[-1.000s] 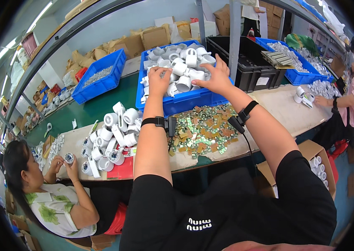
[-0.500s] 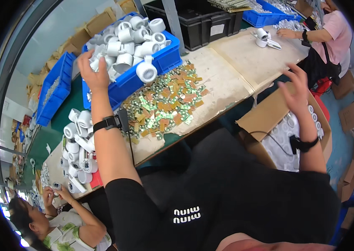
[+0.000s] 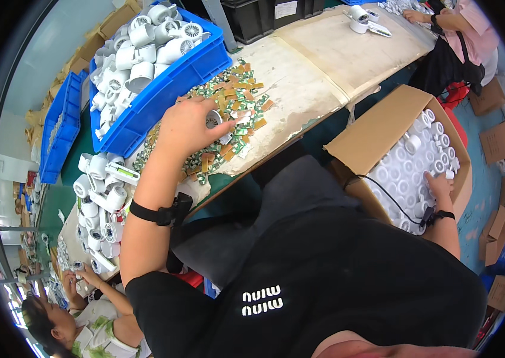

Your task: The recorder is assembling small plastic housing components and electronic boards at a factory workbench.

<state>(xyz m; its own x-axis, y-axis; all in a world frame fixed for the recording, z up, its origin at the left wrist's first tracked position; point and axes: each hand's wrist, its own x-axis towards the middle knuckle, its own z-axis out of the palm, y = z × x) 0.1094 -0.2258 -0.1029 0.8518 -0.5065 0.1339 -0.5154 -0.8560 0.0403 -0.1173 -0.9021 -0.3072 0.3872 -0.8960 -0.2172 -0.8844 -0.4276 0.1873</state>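
Observation:
My left hand [image 3: 190, 126] is curled over a white fan housing [image 3: 213, 119] above the circuit boards; only its round grilled end shows between thumb and fingers. Beneath and around it spreads a heap of small green and tan circuit boards [image 3: 228, 98]. Down at the right, my right hand [image 3: 440, 190] reaches into an open cardboard box [image 3: 357, 134] of ring-ended white plastic parts [image 3: 405, 173]. Its fingers are bent around a small white part [image 3: 449, 175] at the box's right side, and the grip is partly hidden.
A blue bin [image 3: 163, 89] piled with white fan housings stands beyond my left hand. More white fan units [image 3: 100, 203] lie at the table's left, near a seated person [image 3: 94, 316]. Another person [image 3: 470, 36] works at the far right, near a white handheld fan [image 3: 367, 21].
My left hand has moved from above the bin to the circuit boards and holds a fan housing formerly at the bin's edge. My right hand has come down into the cardboard box.

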